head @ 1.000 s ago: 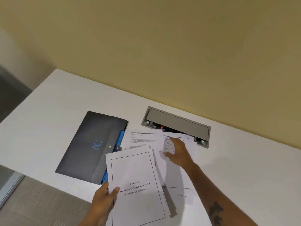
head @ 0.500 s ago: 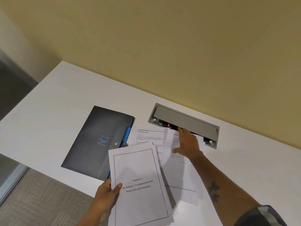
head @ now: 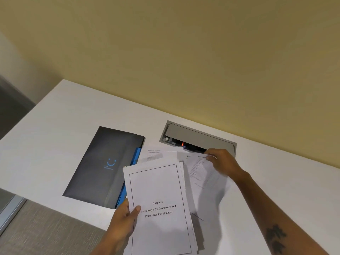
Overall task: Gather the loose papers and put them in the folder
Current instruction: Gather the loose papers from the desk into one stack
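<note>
A dark grey folder (head: 103,166) with a blue smiley mark lies shut on the white desk (head: 55,129), blue inner edge showing on its right side. My left hand (head: 125,216) grips a stack of papers (head: 160,190) by its lower left edge, a "Chapter 3" title page on top. My right hand (head: 219,161) pinches the far top edge of a printed sheet (head: 202,173) and lifts it off the desk. Another printed sheet (head: 156,155) lies flat behind the stack, partly hidden by it.
A grey cable hatch (head: 200,137) with a part-open lid is set into the desk just behind my right hand, near the yellow wall. The desk's front edge runs at the lower left, with grey carpet (head: 46,229) below.
My right hand went from lying flat on the sheet to reaching its far edge, and now pinches that edge and raises it. The left hand kept holding the stack.
</note>
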